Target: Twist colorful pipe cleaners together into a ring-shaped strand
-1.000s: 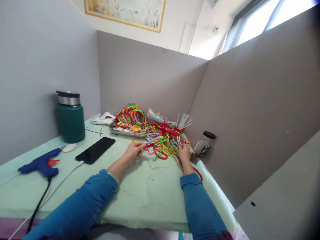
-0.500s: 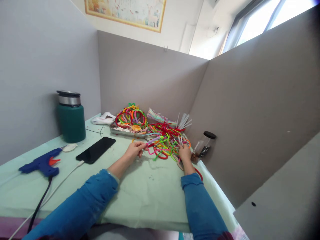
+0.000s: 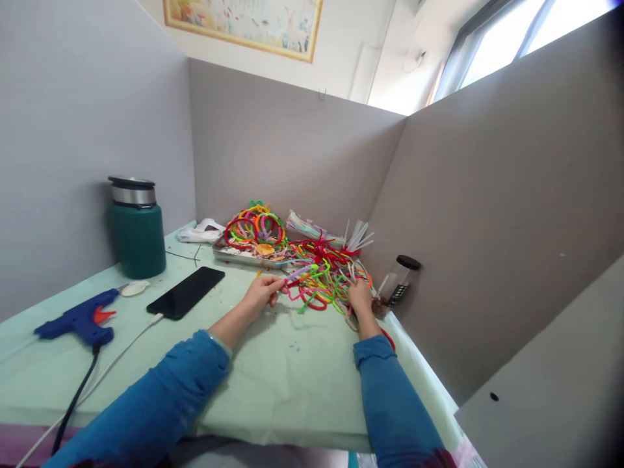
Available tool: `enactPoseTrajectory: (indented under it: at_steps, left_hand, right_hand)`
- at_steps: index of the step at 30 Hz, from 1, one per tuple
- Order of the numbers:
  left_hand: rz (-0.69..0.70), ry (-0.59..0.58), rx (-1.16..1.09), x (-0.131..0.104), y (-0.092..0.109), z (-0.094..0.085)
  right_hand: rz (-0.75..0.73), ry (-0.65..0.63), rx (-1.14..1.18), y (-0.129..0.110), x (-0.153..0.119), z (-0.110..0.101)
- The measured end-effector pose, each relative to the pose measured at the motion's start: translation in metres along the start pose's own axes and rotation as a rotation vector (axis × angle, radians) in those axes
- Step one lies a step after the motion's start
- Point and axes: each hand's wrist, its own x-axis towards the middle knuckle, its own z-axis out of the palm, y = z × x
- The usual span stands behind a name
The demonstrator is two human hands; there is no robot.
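Purple fuzzy stem (image 3: 298,273) — one end in the left hand (image 3: 262,294)

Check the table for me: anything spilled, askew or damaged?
Nothing looks damaged. The colourful fuzzy stems sprawl in a tangle beside the metal tray, untidy rather than clearly spilled, and small specks dot the pale green cover, like stray scraps.

I have a pale-green covered table (image 3: 292,390) in view, bearing, frame left, a dark-green cylindrical bottle (image 3: 138,239), flat black phone (image 3: 186,294) and blue plastic glue gun (image 3: 80,320); centre, a shallow metal tray (image 3: 251,261) beside multicoloured fuzzy stems (image 3: 322,251).
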Motion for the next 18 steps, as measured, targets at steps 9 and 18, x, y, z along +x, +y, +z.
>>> enactPoseTrajectory:
  at_steps: [9,18]
  left_hand:
    - [0.003,-0.009,0.001,0.0008,-0.0014,-0.0014]
    - [0.009,-0.005,-0.002,0.0019,-0.0023,-0.002]
  right_hand:
    - [-0.054,-0.047,-0.104,-0.0052,-0.0057,-0.0048]
    - [-0.043,-0.065,-0.145,-0.0066,-0.0083,-0.0005]
